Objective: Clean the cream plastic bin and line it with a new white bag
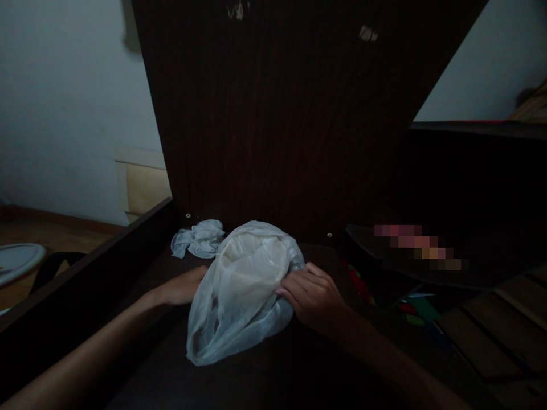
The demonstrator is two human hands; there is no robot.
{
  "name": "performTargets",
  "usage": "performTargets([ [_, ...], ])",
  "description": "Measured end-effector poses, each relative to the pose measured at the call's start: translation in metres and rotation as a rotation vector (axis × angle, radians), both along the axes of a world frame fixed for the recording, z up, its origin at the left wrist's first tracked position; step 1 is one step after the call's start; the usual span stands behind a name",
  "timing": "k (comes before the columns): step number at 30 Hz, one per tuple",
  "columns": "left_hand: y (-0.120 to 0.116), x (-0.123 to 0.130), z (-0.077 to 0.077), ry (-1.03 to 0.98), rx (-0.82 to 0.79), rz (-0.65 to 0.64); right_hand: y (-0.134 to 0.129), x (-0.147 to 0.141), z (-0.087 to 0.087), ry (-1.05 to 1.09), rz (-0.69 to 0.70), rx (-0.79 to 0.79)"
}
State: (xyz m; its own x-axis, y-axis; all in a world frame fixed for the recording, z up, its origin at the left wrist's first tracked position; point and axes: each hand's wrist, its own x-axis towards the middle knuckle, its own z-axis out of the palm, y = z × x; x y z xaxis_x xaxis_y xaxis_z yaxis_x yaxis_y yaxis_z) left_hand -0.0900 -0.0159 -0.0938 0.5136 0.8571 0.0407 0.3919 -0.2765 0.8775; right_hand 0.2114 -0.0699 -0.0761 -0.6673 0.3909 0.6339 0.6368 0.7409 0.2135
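Observation:
A translucent white plastic bag (pixel 252 273) rests on the dark wooden surface, puffed up, with something pale and round showing faintly inside. My right hand (pixel 314 293) is closed on the bag's right edge, the film pinched between thumb and fingers. On the left, my left hand (pixel 188 285) reaches against the bag's side; its fingers are hidden behind the film. Just behind lies a crumpled white plastic bag (pixel 205 238), touching or nearly touching the larger one.
A tall dark wooden panel (pixel 273 125) stands behind the bags. A low side board (pixel 106 256) runs along the left. At the right are a dark curved object (pixel 367 245), small coloured items (pixel 416 310) and wooden slats (pixel 482 336). A white round object (pixel 21 259) lies far left.

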Motion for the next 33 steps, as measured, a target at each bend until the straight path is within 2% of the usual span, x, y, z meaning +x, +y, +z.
performTargets([
  [4,-0.009,0.001,0.012,0.037,-0.134,-0.199,-0.002,0.011,-0.006,-0.013,-0.007,-0.038],
  [6,-0.009,0.0,0.018,0.059,-0.141,-0.23,-0.003,0.015,-0.01,-0.053,-0.017,-0.045],
  [10,0.001,-0.01,0.026,0.063,-0.112,-0.18,-0.005,0.019,-0.024,-0.123,-0.08,-0.086],
  [13,0.01,-0.021,0.028,0.015,-0.138,-0.11,-0.006,0.02,-0.037,-0.16,-0.131,-0.203],
  [15,0.016,-0.026,0.032,-0.018,-0.114,-0.072,-0.005,0.022,-0.039,-0.184,-0.163,-0.322],
  [17,0.021,-0.025,0.037,-0.058,-0.046,-0.027,0.0,0.024,-0.034,-0.173,-0.166,-0.481],
  [19,0.026,-0.02,0.043,-0.101,0.029,0.058,0.007,0.026,-0.024,-0.052,-0.146,-0.639],
  [22,0.035,-0.006,0.046,-0.13,0.092,0.165,0.022,0.028,-0.009,0.22,-0.159,-0.709],
  [25,0.044,0.01,0.042,-0.178,0.079,0.166,0.037,0.025,-0.005,0.509,-0.189,-0.722],
  [28,0.055,0.024,0.032,-0.277,0.014,0.191,0.052,0.018,-0.013,0.781,-0.139,-0.879],
  [30,0.061,0.032,0.021,-0.322,-0.014,0.224,0.061,0.013,-0.021,0.835,-0.111,-0.953],
  [33,0.069,0.042,0.004,-0.371,-0.023,0.295,0.076,0.009,-0.032,0.852,-0.071,-0.958],
])
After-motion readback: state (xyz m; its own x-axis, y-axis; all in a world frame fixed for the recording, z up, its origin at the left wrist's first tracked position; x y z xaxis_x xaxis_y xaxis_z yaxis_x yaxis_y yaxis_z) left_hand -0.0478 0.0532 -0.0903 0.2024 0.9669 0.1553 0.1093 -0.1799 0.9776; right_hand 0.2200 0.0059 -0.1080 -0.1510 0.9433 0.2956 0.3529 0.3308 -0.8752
